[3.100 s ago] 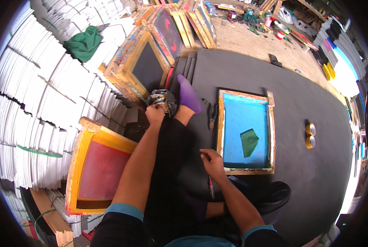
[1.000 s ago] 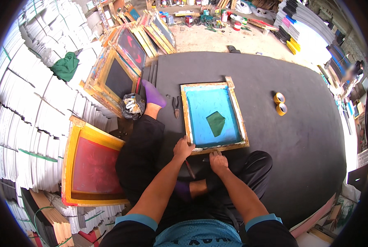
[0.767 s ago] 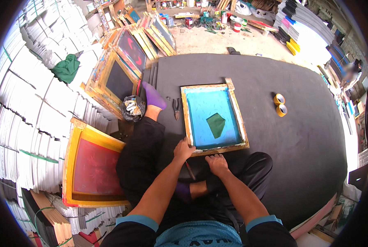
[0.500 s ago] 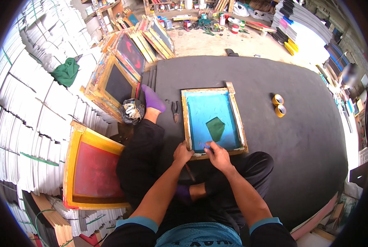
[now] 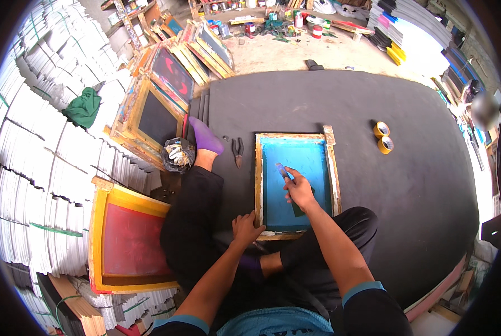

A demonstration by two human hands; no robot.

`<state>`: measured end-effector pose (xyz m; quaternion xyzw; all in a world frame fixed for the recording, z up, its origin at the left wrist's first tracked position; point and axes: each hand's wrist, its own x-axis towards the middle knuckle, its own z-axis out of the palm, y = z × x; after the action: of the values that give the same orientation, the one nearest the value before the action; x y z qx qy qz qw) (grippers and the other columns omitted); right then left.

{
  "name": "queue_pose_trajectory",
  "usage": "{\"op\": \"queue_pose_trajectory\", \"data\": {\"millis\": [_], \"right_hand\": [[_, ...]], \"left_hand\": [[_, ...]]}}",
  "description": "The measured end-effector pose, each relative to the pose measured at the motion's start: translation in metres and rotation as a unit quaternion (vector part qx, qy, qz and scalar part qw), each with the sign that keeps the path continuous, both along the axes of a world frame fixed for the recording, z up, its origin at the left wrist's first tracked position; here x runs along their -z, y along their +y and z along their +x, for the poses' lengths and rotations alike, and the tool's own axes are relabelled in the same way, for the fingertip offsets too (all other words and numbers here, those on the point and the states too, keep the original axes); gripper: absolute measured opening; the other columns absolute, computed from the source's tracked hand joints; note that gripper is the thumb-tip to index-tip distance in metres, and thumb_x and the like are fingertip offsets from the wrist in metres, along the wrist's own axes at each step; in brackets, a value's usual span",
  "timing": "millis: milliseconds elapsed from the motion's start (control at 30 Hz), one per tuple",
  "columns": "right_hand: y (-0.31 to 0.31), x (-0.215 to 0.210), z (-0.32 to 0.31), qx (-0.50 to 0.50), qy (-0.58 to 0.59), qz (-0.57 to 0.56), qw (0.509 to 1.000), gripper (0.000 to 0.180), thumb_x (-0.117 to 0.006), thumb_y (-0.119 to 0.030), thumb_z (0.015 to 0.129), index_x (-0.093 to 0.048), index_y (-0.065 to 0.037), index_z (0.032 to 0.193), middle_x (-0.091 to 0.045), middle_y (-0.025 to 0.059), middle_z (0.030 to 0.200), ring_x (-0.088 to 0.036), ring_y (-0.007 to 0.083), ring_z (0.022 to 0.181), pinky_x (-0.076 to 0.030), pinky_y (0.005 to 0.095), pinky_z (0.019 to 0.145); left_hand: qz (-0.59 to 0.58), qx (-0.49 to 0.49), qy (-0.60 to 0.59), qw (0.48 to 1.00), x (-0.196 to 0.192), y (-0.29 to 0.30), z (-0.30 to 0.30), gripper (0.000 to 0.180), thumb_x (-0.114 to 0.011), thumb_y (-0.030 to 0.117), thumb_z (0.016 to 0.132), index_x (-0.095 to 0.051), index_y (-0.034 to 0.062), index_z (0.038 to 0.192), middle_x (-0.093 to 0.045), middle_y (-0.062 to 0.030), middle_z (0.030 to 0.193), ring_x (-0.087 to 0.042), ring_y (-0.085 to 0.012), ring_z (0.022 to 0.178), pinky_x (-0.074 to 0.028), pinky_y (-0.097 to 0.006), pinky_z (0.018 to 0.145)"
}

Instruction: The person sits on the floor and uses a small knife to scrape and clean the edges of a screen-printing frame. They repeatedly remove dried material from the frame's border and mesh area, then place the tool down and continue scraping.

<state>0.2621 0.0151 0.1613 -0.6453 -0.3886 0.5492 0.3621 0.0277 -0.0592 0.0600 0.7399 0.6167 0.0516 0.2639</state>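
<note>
A wooden screen-printing frame [image 5: 258, 185] with blue mesh [image 5: 295, 150] lies on the dark padded surface before my crossed legs. My left hand [image 5: 246, 228] grips its near left corner, fingers curled over the wood. Above the mesh, my right hand [image 5: 298, 190] is closed around a slim bluish-purple tool [image 5: 282, 170], whose tip points to the far left; its exact kind is unclear. A dark green piece of cloth [image 5: 298, 210] lies on the mesh, mostly hidden beneath my right hand and wrist.
Pliers [image 5: 238, 152] lie left of the frame, near a black bag of scraps [image 5: 178, 154]. Two yellow tape rolls [image 5: 383, 144] sit to the right. A yellow-edged screen [image 5: 100, 235] leans at my left, beside tall stacks of white sheets [image 5: 15, 151]. More screens [image 5: 149, 115] stand farther back.
The blue-mesh frame has come nearer to me and sits straighter. My right hand has moved from its near edge to over the middle of the mesh, now covering most of the green cloth.
</note>
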Motion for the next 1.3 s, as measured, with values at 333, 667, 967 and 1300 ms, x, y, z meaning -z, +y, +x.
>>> {"op": "queue_pose_trajectory", "data": {"millis": [333, 667, 967, 1300], "right_hand": [[0.081, 0.099, 0.001, -0.02, 0.035, 0.032, 0.999, 0.04, -0.06, -0.008, 0.102, -0.055, 0.001, 0.141, -0.066, 0.0098, 0.097, -0.061, 0.0149, 0.066, -0.056, 0.0316, 0.057], [0.122, 0.115, 0.001, -0.031, -0.12, 0.062, 0.99, 0.041, -0.06, -0.018, 0.103, -0.063, -0.018, 0.143, -0.07, 0.0088, 0.08, -0.067, 0.0191, 0.064, -0.056, 0.0373, 0.064], [0.131, 0.126, 0.0, -0.019, -0.188, 0.124, 0.974, 0.034, -0.061, -0.015, 0.099, -0.071, -0.013, 0.131, -0.075, 0.0204, 0.106, -0.073, 0.0389, 0.096, -0.057, 0.0455, 0.087], [0.131, 0.14, 0.003, -0.025, -0.221, 0.125, 0.967, 0.035, -0.057, -0.016, 0.101, -0.069, -0.011, 0.134, -0.072, 0.0133, 0.088, -0.068, 0.024, 0.08, -0.055, 0.0374, 0.077]], "left_hand": [[0.18, -0.137, -0.089, 0.97, 0.031, 0.08, 0.053, 0.071, -0.066, 0.047, 0.096, -0.048, 0.0024, 0.149, -0.061, -0.0219, 0.129, -0.056, -0.0406, 0.119, -0.044, -0.053, 0.1], [0.138, -0.143, -0.043, 0.979, 0.031, 0.093, 0.069, 0.072, -0.065, 0.039, 0.097, -0.038, 0.0064, 0.156, -0.052, -0.0178, 0.141, -0.045, -0.0388, 0.132, -0.034, -0.054, 0.111], [0.164, -0.133, -0.033, 0.977, 0.031, 0.092, 0.067, 0.07, -0.064, 0.039, 0.098, -0.04, 0.0045, 0.154, -0.053, -0.0172, 0.136, -0.047, -0.0377, 0.128, -0.036, -0.053, 0.107], [0.176, -0.133, -0.04, 0.974, 0.032, 0.084, 0.068, 0.069, -0.064, 0.039, 0.098, -0.042, 0.0041, 0.153, -0.055, -0.0171, 0.134, -0.049, -0.0379, 0.125, -0.037, -0.053, 0.105]]}}
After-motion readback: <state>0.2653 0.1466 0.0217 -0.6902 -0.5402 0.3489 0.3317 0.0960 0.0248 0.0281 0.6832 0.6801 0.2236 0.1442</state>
